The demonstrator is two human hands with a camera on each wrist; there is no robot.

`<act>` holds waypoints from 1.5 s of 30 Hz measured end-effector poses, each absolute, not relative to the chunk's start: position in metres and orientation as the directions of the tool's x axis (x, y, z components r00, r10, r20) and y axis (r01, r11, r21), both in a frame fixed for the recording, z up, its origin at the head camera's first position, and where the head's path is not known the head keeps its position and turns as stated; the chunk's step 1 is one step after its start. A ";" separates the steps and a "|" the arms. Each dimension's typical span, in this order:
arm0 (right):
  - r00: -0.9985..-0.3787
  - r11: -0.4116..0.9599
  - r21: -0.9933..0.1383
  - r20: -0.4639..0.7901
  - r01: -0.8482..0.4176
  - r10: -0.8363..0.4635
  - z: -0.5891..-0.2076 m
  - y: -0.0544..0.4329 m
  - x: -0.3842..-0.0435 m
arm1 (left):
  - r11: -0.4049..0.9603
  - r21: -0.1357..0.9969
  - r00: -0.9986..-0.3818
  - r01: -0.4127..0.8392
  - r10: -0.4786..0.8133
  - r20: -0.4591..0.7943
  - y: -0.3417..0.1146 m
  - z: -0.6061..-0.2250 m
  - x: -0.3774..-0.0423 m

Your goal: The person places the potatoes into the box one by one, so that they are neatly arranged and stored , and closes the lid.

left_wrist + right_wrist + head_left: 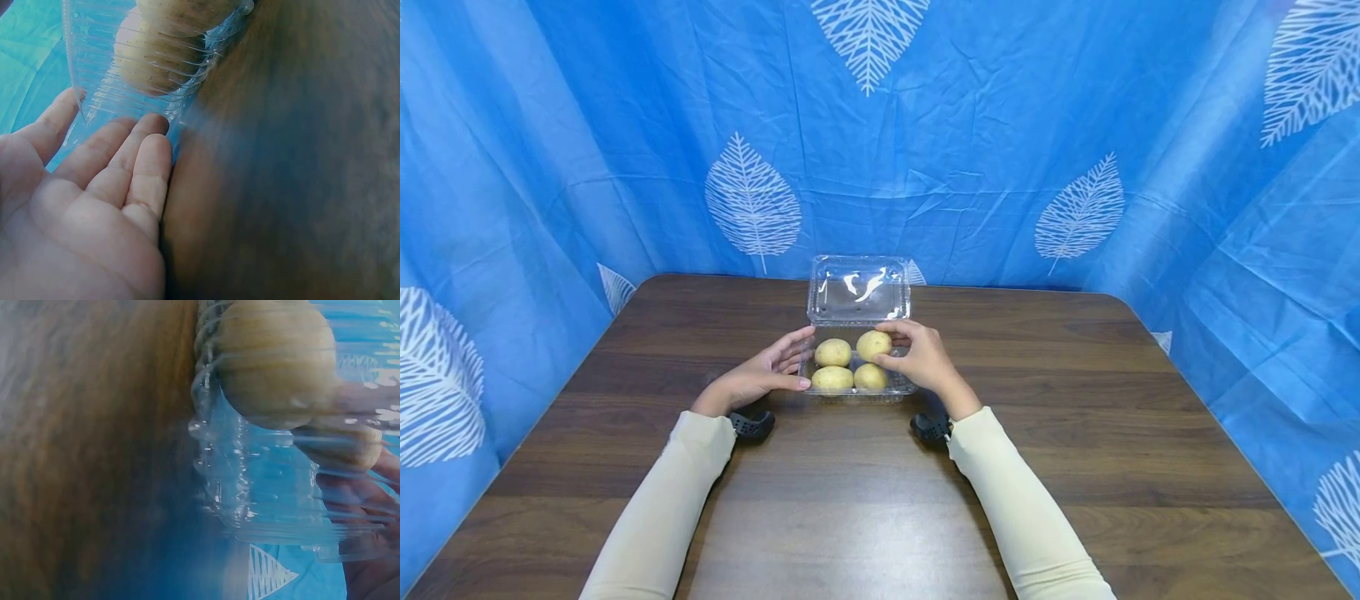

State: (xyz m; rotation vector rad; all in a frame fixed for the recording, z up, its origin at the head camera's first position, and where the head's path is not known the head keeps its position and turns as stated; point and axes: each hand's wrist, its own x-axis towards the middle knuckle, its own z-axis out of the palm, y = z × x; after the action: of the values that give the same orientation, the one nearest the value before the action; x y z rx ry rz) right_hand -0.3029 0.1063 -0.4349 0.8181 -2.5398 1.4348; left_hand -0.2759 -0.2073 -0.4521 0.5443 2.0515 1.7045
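Note:
A clear plastic clamshell container (859, 392) sits on the table, its lid (859, 287) raised at the back. Several yellow potatoes lie inside, among them a front-left potato (832, 379), a front-right potato (871, 377) and a back-left potato (832, 352). My right hand (928, 358) pinches the back-right potato (874, 344) between thumb and fingers, inside the container's right side. My left hand (760, 371) has its fingers nearly straight along the left wall, the fingertips (153, 125) right at the ribbed plastic. Through that wall a potato (156, 62) shows in the left wrist view.
The brown wooden table (842, 492) extends to both sides and in front of the container. Behind it hangs a blue curtain (970, 167) with white leaf prints, close to the table's back edge. Black wrist devices (752, 425) sit under both wrists.

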 end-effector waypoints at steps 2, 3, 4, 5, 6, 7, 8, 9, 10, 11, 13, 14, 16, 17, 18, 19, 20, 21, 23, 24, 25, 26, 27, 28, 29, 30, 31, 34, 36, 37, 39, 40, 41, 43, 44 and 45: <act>-0.847 0.415 -0.755 0.350 -0.507 -0.399 -0.436 0.106 -0.303 | 0.174 0.984 -0.836 0.035 0.545 -0.066 -0.208 -0.452 -0.276; -0.848 0.418 -0.754 0.348 -0.506 -0.399 -0.436 0.106 -0.303 | 0.173 0.984 -0.836 0.035 0.545 -0.066 -0.208 -0.453 -0.276; -0.849 0.424 -0.751 0.347 -0.506 -0.399 -0.436 0.105 -0.303 | 0.173 0.984 -0.835 0.036 0.546 -0.066 -0.208 -0.453 -0.276; -0.849 0.432 -0.746 0.347 -0.508 -0.399 -0.436 0.105 -0.303 | 0.173 0.984 -0.835 0.035 0.547 -0.066 -0.208 -0.453 -0.276; -0.848 0.436 -0.742 0.345 -0.509 -0.402 -0.436 0.105 -0.302 | 0.173 0.984 -0.834 0.036 0.547 -0.066 -0.208 -0.453 -0.276; -0.847 0.438 -0.740 0.345 -0.511 -0.405 -0.436 0.105 -0.302 | 0.172 0.984 -0.835 0.035 0.547 -0.066 -0.208 -0.453 -0.276; -0.843 0.437 -0.737 0.349 -0.516 -0.409 -0.436 0.105 -0.302 | 0.173 0.984 -0.835 0.034 0.546 -0.067 -0.208 -0.453 -0.276; -0.839 0.434 -0.733 0.354 -0.523 -0.413 -0.436 0.105 -0.302 | 0.173 0.984 -0.835 0.032 0.545 -0.068 -0.208 -0.453 -0.275; -0.834 0.433 -0.729 0.358 -0.530 -0.419 -0.436 0.105 -0.301 | 0.174 0.984 -0.836 0.032 0.545 -0.069 -0.208 -0.453 -0.275; -0.825 0.428 -0.721 0.372 -0.546 -0.426 -0.440 0.106 -0.304 | 0.173 0.984 -0.836 0.032 0.544 -0.069 -0.208 -0.452 -0.275; -0.811 0.420 -0.709 0.388 -0.566 -0.438 -0.442 0.106 -0.306 | 0.172 0.985 -0.838 0.029 0.542 -0.070 -0.207 -0.452 -0.275; -0.809 0.421 -0.707 0.389 -0.569 -0.441 -0.442 0.106 -0.306 | 0.172 0.985 -0.838 0.029 0.541 -0.070 -0.207 -0.452 -0.276; -0.813 0.430 -0.707 0.377 -0.562 -0.444 -0.441 0.106 -0.306 | 0.173 0.984 -0.838 0.029 0.541 -0.071 -0.207 -0.452 -0.276; -0.818 0.436 -0.709 0.367 -0.554 -0.443 -0.441 0.105 -0.306 | 0.173 0.984 -0.838 0.028 0.541 -0.071 -0.207 -0.452 -0.276; -0.828 0.445 -0.716 0.347 -0.537 -0.441 -0.436 0.104 -0.302 | 0.174 0.984 -0.838 0.029 0.541 -0.071 -0.206 -0.451 -0.276; -0.837 0.453 -0.723 0.329 -0.522 -0.438 -0.434 0.104 -0.300 | 0.175 0.984 -0.837 0.031 0.542 -0.070 -0.206 -0.451 -0.276; -0.842 0.464 -0.723 0.317 -0.512 -0.436 -0.434 0.104 -0.301 | 0.176 0.984 -0.837 0.031 0.543 -0.071 -0.206 -0.451 -0.276; -0.847 0.474 -0.721 0.308 -0.504 -0.433 -0.433 0.103 -0.301 | 0.175 0.984 -0.836 0.032 0.544 -0.070 -0.206 -0.451 -0.276; -0.856 0.497 -0.715 0.292 -0.492 -0.427 -0.433 0.103 -0.301 | 0.172 0.985 -0.836 0.032 0.545 -0.068 -0.207 -0.452 -0.276; -0.858 0.505 -0.711 0.288 -0.490 -0.426 -0.433 0.102 -0.301 | 0.172 0.985 -0.836 0.033 0.545 -0.067 -0.207 -0.452 -0.277; -0.859 0.512 -0.708 0.284 -0.487 -0.425 -0.433 0.102 -0.301 | 0.170 0.985 -0.836 0.033 0.545 -0.067 -0.207 -0.452 -0.277; -0.861 0.516 -0.706 0.282 -0.485 -0.424 -0.433 0.102 -0.301 | 0.169 0.985 -0.836 0.033 0.545 -0.066 -0.207 -0.452 -0.277; -0.862 0.519 -0.705 0.280 -0.484 -0.423 -0.433 0.102 -0.301 | 0.168 0.985 -0.836 0.033 0.545 -0.065 -0.207 -0.452 -0.277; -0.862 0.519 -0.705 0.278 -0.483 -0.424 -0.432 0.102 -0.300 | 0.168 0.985 -0.836 0.033 0.545 -0.065 -0.207 -0.452 -0.277; -0.860 0.517 -0.705 0.281 -0.486 -0.426 -0.432 0.102 -0.300 | 0.169 0.985 -0.836 0.033 0.544 -0.065 -0.207 -0.452 -0.277; -0.858 0.517 -0.702 0.284 -0.490 -0.428 -0.432 0.102 -0.300 | 0.167 0.985 -0.836 0.033 0.545 -0.065 -0.207 -0.452 -0.277; -0.855 0.517 -0.698 0.288 -0.495 -0.431 -0.432 0.102 -0.300 | 0.165 0.986 -0.836 0.031 0.544 -0.064 -0.207 -0.452 -0.276; -0.847 0.524 -0.680 0.300 -0.513 -0.439 -0.432 0.102 -0.300 | 0.159 0.987 -0.835 0.031 0.546 -0.062 -0.207 -0.452 -0.276; -0.844 0.534 -0.668 0.301 -0.519 -0.443 -0.432 0.102 -0.300 | 0.153 0.988 -0.835 0.031 0.547 -0.059 -0.207 -0.452 -0.276; -0.844 0.538 -0.664 0.301 -0.520 -0.445 -0.432 0.102 -0.300 | 0.153 0.988 -0.835 0.031 0.547 -0.059 -0.207 -0.452 -0.276; -0.844 0.545 -0.659 0.296 -0.519 -0.447 -0.432 0.102 -0.300 | 0.154 0.988 -0.836 0.030 0.545 -0.060 -0.207 -0.452 -0.276; -0.844 0.547 -0.657 0.294 -0.519 -0.448 -0.432 0.102 -0.300 | 0.154 0.988 -0.836 0.029 0.545 -0.060 -0.207 -0.452 -0.276; -0.844 0.548 -0.655 0.294 -0.520 -0.449 -0.432 0.103 -0.300 | 0.154 0.988 -0.837 0.028 0.544 -0.061 -0.207 -0.452 -0.276; -0.843 0.550 -0.653 0.292 -0.522 -0.452 -0.433 0.103 -0.301 | 0.154 0.988 -0.837 0.028 0.543 -0.061 -0.207 -0.452 -0.276; -0.842 0.549 -0.652 0.291 -0.522 -0.454 -0.433 0.103 -0.301 | 0.153 0.988 -0.838 0.029 0.543 -0.060 -0.207 -0.451 -0.275; -0.842 0.549 -0.653 0.289 -0.522 -0.456 -0.433 0.103 -0.301 | 0.152 0.988 -0.837 0.030 0.544 -0.058 -0.207 -0.451 -0.275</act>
State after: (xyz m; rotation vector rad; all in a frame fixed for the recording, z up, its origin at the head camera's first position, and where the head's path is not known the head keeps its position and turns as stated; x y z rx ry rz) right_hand -0.3011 0.1026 -0.4328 0.8511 -2.6886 1.1779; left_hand -0.2752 -0.2070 -0.4511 0.5475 2.0339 1.7283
